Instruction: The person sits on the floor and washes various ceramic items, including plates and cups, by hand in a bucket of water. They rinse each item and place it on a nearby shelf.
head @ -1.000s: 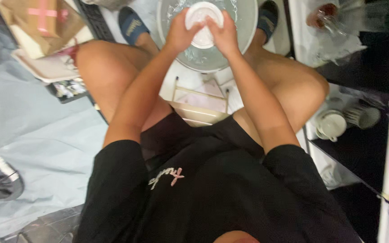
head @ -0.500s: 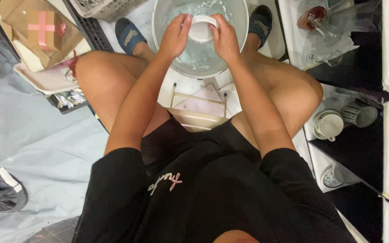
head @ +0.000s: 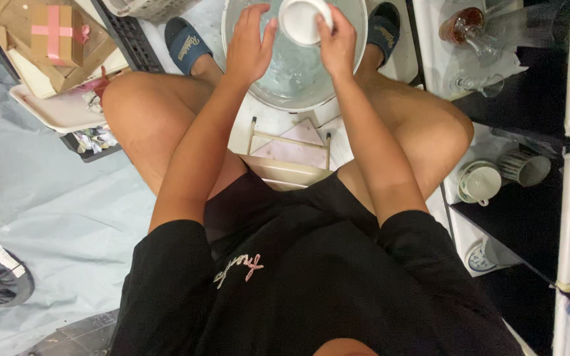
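I sit on a low stool [head: 288, 168] with a round metal basin [head: 298, 79] of water on the floor between my feet. My right hand [head: 338, 43] grips a small white bowl [head: 301, 20] over the basin, its open side turned toward me. My left hand [head: 249, 46] hovers just left of the bowl with fingers spread, its fingertips close to the rim; whether they touch is unclear.
A cardboard box [head: 51, 39] rests on a white tray [head: 54, 109] at the left. White cups [head: 479, 181] stand on a dark shelf [head: 529, 217] at the right, and glassware [head: 463, 26] sits on a white cloth at the upper right. My slippers [head: 186, 43] flank the basin.
The bowl has been lifted and turned so its open side faces me. My left hand has come off it and spread open; the right hand keeps its grip.
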